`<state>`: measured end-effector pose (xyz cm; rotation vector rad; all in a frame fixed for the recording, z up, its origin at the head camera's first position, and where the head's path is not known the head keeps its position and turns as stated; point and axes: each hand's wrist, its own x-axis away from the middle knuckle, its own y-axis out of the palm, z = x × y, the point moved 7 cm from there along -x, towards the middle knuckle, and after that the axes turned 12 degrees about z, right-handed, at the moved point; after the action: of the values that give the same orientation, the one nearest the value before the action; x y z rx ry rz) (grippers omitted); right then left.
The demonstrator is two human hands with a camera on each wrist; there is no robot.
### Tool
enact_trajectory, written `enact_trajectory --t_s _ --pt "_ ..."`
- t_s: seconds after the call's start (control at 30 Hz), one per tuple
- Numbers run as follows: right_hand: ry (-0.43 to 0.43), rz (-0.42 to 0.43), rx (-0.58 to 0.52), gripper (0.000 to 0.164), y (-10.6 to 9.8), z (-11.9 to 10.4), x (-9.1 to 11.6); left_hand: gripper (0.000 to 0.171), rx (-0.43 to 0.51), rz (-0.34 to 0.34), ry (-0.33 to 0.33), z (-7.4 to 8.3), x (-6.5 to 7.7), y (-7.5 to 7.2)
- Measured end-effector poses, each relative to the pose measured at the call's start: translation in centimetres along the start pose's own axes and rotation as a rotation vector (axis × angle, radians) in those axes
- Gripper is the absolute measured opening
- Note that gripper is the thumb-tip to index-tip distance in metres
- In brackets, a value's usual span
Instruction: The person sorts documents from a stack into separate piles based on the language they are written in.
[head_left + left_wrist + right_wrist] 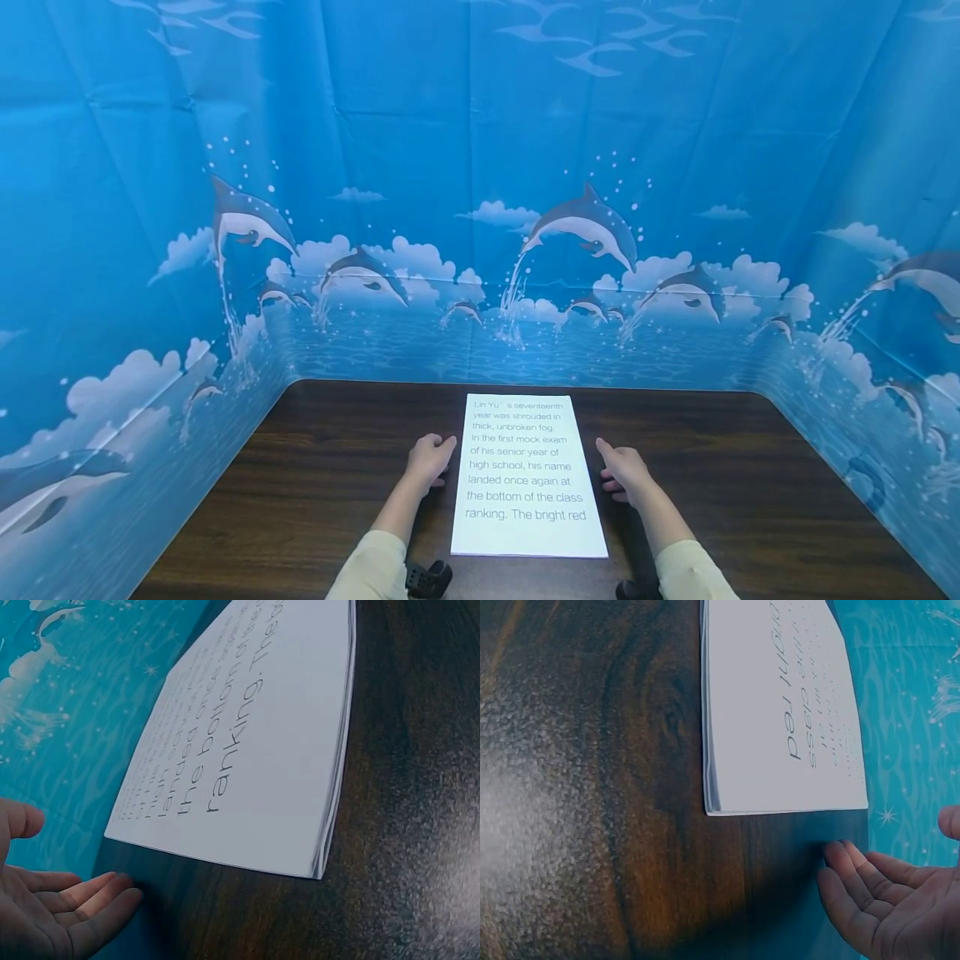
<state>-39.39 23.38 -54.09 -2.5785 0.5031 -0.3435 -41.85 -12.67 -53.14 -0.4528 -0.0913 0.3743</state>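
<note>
A stack of white paper sheets (525,537) printed with large English text lies flat on the dark wooden table, between the two hands. My left hand (431,461) is at its left side, fingers relaxed and holding nothing. On the opposite side, my right hand (624,472) is likewise loose, with nothing in it. Both wrist views show a gap between the fingers and the paper edge. Several layered sheets show along the near edge of the stack (300,817) in the left wrist view. From the right wrist, the stack's corner (742,780) appears beyond the fingertips.
Dark wood grain covers the table (300,483) around the paper. A blue curtain (405,125) printed with dolphins and clouds encloses the back and both sides. Black wrist straps (429,579) sit by the pale sleeves (372,567).
</note>
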Motion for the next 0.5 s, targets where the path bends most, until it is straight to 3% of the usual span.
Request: enact_trajectory --t_s 0.4,0.5 --pt "0.006 -0.015 -0.050 0.089 0.18 0.08 0.58 0.046 0.032 -0.005 -0.036 -0.48 0.03 0.55" --pt "0.025 -0.025 -0.059 0.086 0.45 0.08 0.73 0.044 0.035 -0.016 -0.036 -0.19 0.58 0.39"
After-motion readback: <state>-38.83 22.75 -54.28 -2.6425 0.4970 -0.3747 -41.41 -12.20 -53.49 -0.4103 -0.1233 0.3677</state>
